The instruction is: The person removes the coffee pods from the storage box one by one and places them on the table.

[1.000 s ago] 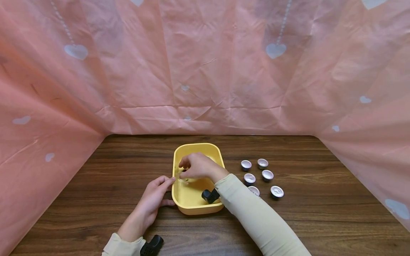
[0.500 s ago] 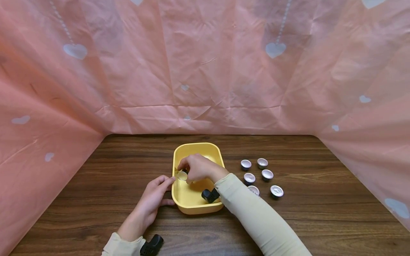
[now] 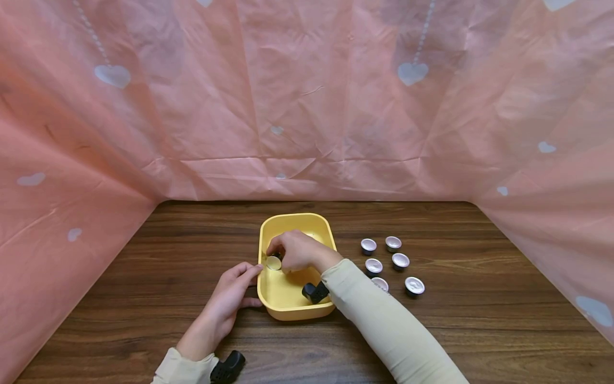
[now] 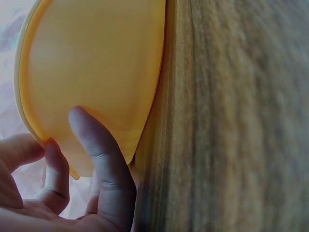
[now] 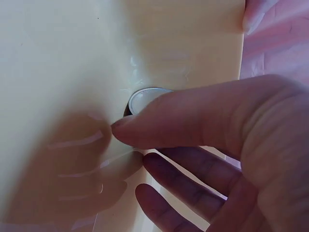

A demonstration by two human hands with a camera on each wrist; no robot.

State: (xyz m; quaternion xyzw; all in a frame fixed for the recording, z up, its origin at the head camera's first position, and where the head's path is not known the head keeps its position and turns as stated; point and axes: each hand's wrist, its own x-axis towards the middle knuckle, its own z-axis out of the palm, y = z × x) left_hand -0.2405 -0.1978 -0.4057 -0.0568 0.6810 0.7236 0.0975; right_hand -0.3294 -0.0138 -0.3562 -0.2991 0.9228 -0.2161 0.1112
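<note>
A yellow rectangular tub (image 3: 297, 313) stands on the table. My left hand (image 3: 229, 296) pinches its left rim between thumb and fingers; the left wrist view shows another finger against the outer wall (image 4: 96, 63). My right hand (image 3: 301, 253) reaches down inside the tub, at its left side. Thumb and index finger are around a coffee capsule (image 3: 274, 263) with a pale round lid facing up. In the right wrist view the thumb covers part of that lid (image 5: 145, 100), and the index fingertip's contact is hidden. Other fingers lie below the thumb, apart from the capsule.
Several more coffee capsules, dark with silvery foil lids, stand in a loose group on the table right of the tub, among them a front one (image 3: 414, 286). My right sleeve (image 3: 384, 314) partly covers another capsule (image 3: 380, 284). Pink cloth (image 3: 307, 133) encloses the table.
The capsule in the tub has gone from tilted to lid-up near the left wall, and the right thumb has shifted toward its right side. The left hand stays on the rim.
</note>
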